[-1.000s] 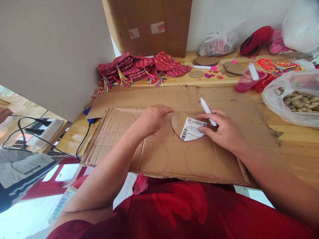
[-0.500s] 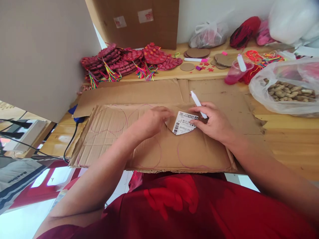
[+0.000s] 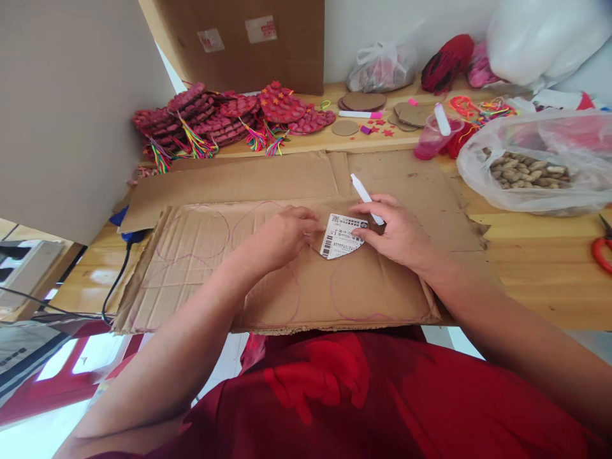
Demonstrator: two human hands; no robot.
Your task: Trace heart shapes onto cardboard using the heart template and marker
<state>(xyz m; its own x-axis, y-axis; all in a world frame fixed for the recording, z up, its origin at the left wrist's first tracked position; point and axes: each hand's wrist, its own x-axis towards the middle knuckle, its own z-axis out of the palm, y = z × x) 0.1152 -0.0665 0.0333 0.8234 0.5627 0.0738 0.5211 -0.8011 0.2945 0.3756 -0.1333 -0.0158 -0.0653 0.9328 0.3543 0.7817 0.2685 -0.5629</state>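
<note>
A large cardboard sheet [image 3: 306,296] with pink curved outlines lies in front of me. On it is a small cardboard piece with a white printed label [image 3: 343,237] and a curved lower edge. My right hand [image 3: 394,233] holds a white marker [image 3: 366,197] between its fingers, tip pointing up and left, while its thumb rests on the label's right side. Just left of the labelled piece, my left hand [image 3: 291,237] hovers low with bent fingers spread a little; its fingertips are close to the piece's left edge and nothing shows in them.
Red scalloped pieces with tassels [image 3: 224,118] are piled at the back left. Behind are cardboard discs [image 3: 364,101] and a pink cup [image 3: 428,141]. A plastic bag of peanuts [image 3: 530,172] and red-handled scissors [image 3: 601,254] are at right.
The whole view has shifted so that things appear farther left, and the scissors have come into sight. My left hand's fingers have opened slightly; my right hand keeps the marker.
</note>
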